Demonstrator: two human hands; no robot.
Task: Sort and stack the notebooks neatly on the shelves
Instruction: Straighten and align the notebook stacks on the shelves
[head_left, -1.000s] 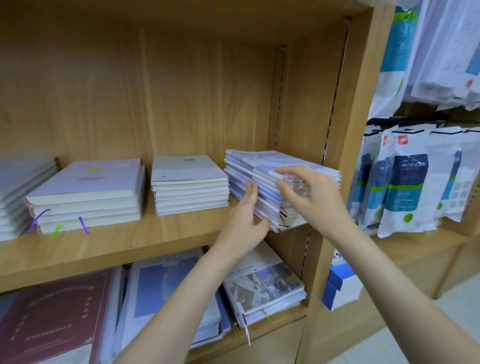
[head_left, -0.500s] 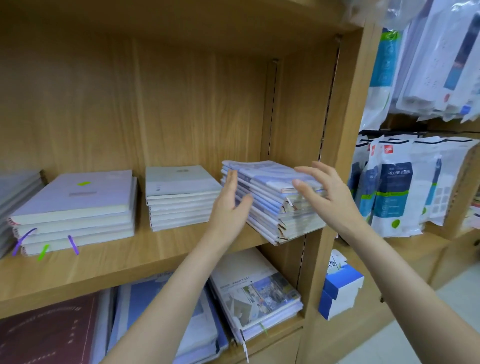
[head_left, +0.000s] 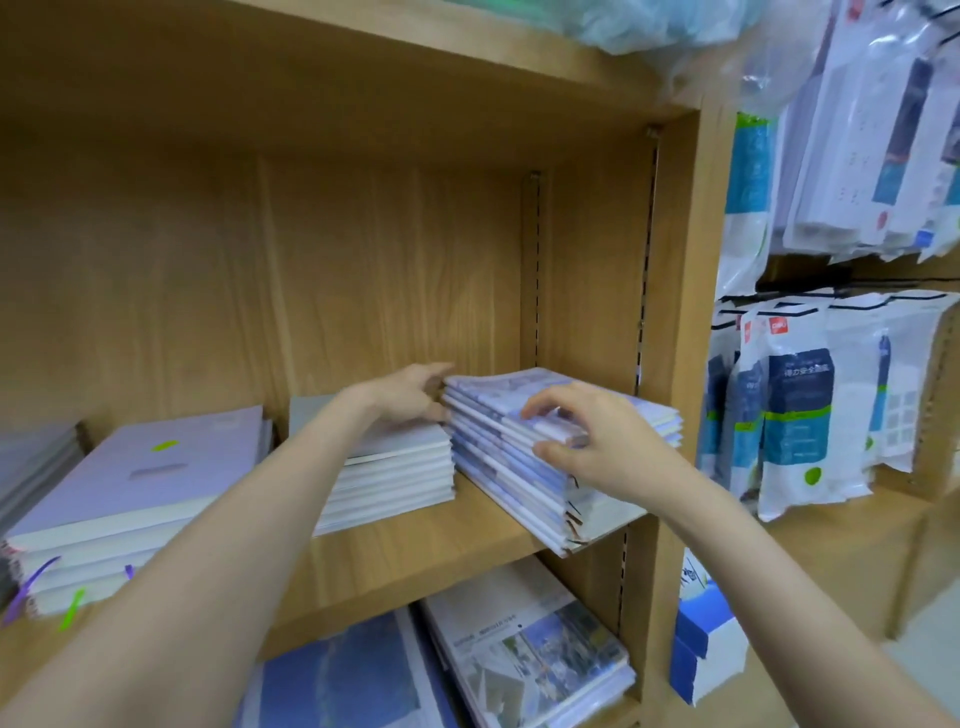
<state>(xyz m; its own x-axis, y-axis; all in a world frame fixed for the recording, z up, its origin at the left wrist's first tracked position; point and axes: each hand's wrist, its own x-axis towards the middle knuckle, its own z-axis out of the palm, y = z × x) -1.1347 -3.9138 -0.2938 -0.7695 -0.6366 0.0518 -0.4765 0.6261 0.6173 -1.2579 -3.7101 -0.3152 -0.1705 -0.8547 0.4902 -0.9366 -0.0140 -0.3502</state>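
On the wooden shelf (head_left: 415, 556), left to right: a lavender notebook pile (head_left: 130, 499), then a grey-white pile (head_left: 395, 467), then the blue-white notebook stack (head_left: 524, 467) at the shelf's right end, skewed over its front edge. The left hand (head_left: 410, 395) presses straight fingers against that stack's left side; the right hand (head_left: 602, 441) pinches its upper notebooks, fingers curled.

head cam | single view | faces forward, slightly down | close to wooden shelf (head_left: 415, 551) | arm's reach

Wooden shelving unit (head_left: 680, 312), pale floor (head_left: 924, 649)
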